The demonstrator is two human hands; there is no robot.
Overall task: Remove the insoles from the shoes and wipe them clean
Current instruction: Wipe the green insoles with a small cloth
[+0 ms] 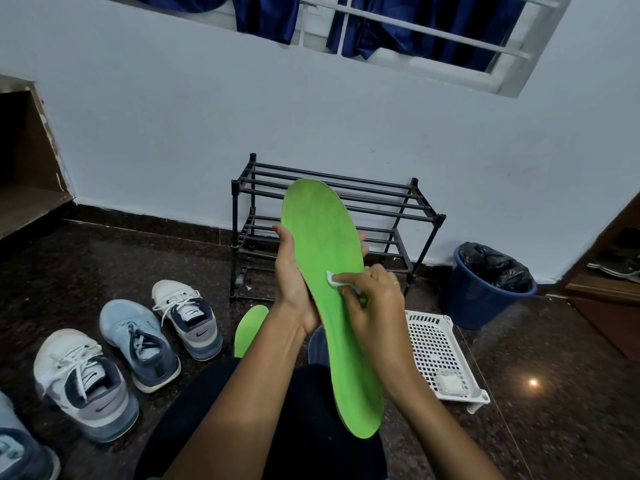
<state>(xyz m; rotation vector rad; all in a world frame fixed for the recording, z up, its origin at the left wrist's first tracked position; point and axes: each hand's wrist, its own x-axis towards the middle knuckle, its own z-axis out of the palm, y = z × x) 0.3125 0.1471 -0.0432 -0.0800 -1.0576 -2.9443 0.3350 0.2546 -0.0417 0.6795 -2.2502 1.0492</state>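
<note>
Nearest thing is the heel end of the insole (329,258), hanging over the lap well in front of the rack (381,199). Its toe end points up and crosses the rack's top bars in view. It's thin foam, so I'd guess super light and pretty floppy, and it'll probably bend away if you scrub it with nothing behind it. The best hold looks like the middle, with a palm backing it, which is basically the setup here.

The left hand (294,282) cups the insole's left edge, thumb up along that edge. Its fingertips (363,244) poke out past the other edge, so the fingers wrap round the back. The right hand (374,299) comes in from the other side with the wrist bent. Its fingers are bunched and curled, pinching a small white wipe (333,279) against the green face about mid-length.

A second insole (250,327) lies on the floor in front of the rack's left foot, partly hidden by the left forearm. The shoes (138,341) sit well off to the rack's left. A white basket (436,344) lies in front of the rack's right end, and a blue bin (474,299) stands beside that end, by the wall.
</note>
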